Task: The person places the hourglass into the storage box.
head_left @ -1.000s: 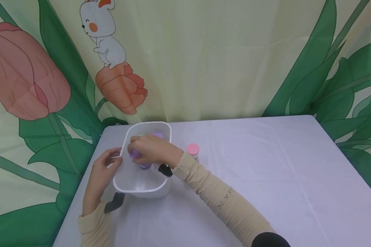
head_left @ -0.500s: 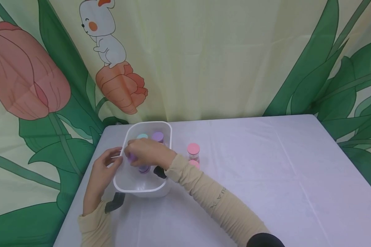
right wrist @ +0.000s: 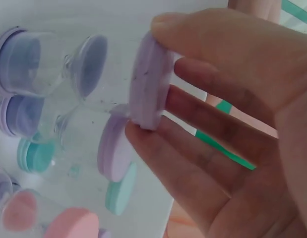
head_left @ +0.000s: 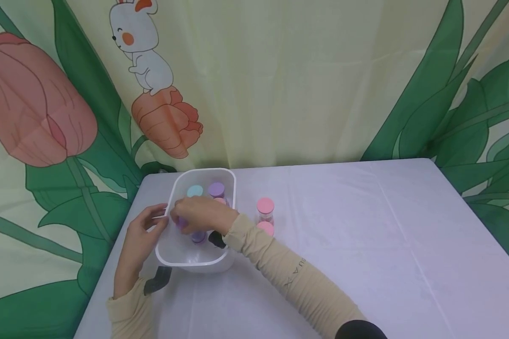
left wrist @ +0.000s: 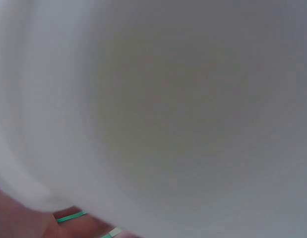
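My right hand (head_left: pixel 205 214) is inside the white plastic bin (head_left: pixel 191 262), pinching the purple cap of a clear sand timer (right wrist: pixel 151 82) between thumb and fingers. Beside it in the right wrist view lie another purple sand timer (right wrist: pixel 114 148), a teal one (right wrist: pixel 121 191) and a pink one (right wrist: pixel 71 225). From the head, a teal cap (head_left: pixel 195 190) and a purple cap (head_left: pixel 216 189) show at the bin's far end. My left hand (head_left: pixel 137 240) touches the bin's left side with its fingertips. The bin's wall fills most of the left wrist view.
Two pink-capped sand timers (head_left: pixel 265 205) stand on the white-clothed table (head_left: pixel 343 245), just right of the bin. Behind the table hangs a curtain (head_left: pixel 280 94) printed with flowers and a rabbit.
My right hand has shifted slightly left within the bin, uncovering the teal and purple caps. The nearer pink sand timer has come out from behind my sleeve. My left hand stays put.
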Tool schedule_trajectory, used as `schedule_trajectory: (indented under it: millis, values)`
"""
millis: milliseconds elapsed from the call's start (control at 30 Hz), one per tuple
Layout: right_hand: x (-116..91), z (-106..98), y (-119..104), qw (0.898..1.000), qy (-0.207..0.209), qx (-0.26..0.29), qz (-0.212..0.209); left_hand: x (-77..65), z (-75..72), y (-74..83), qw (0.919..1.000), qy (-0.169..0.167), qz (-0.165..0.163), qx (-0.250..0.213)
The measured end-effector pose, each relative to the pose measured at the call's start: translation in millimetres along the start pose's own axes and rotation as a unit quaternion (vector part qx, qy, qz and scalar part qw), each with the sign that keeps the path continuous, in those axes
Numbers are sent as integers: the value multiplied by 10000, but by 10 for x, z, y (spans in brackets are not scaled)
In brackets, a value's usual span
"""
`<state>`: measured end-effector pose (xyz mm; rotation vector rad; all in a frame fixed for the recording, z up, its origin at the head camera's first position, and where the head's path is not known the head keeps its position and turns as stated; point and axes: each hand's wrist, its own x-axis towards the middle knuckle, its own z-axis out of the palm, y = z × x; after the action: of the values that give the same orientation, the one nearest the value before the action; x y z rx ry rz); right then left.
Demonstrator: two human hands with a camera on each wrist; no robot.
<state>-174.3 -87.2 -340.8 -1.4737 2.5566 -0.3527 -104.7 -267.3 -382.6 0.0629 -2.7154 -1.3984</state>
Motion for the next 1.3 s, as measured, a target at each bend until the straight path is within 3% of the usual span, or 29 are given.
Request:
schedule_trajectory:
  millis: [733,967,1300]
  values:
    - [43,41,8,9996,-108,-225,-115,-10,0,7,10000,13,13,-49]
    - [38,63,5,9994,-336,119,-44,0,-1,11,10000,2,80,-55]
    - [13,45,11,9994,-245,221,-64,12,15,-35,10000,6,41,-24]
